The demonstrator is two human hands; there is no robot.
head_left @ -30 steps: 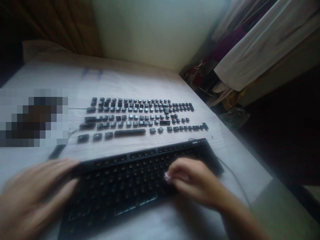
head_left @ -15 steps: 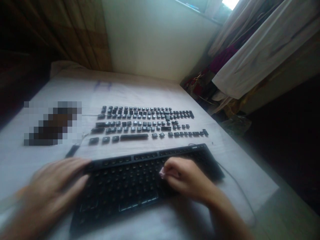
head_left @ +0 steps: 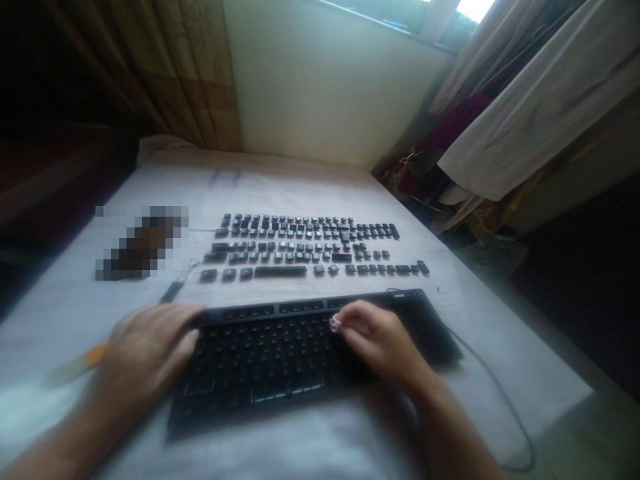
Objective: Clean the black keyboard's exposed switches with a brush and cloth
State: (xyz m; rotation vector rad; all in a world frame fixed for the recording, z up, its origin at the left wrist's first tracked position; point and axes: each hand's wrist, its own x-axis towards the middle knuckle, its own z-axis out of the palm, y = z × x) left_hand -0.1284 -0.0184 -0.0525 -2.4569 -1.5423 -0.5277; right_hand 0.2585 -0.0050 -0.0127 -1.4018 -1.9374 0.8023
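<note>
A black keyboard with its keys taken off lies slightly slanted on a white cloth-covered surface. My left hand grips its left end, fingers over the far corner and thumb on the near side. Over the right-middle part of the key field, close to the far edge, my right hand is closed in a pinch. A small pinkish-white wad of cloth pokes out between its thumb and fingers. Beyond the keyboard, loose black keycaps lie in rows, with the long space bar in the nearest row.
A cable curves off the keyboard's right side. To the left are a pixelated dark object, a small black stick-like piece and a blurred brush-like thing with an orange part. Clothes hang at the right.
My right hand with the cloth has moved across the keys toward the keyboard's far edge. My left hand keeps its place on the left end. The camera view has shifted, showing more window.
</note>
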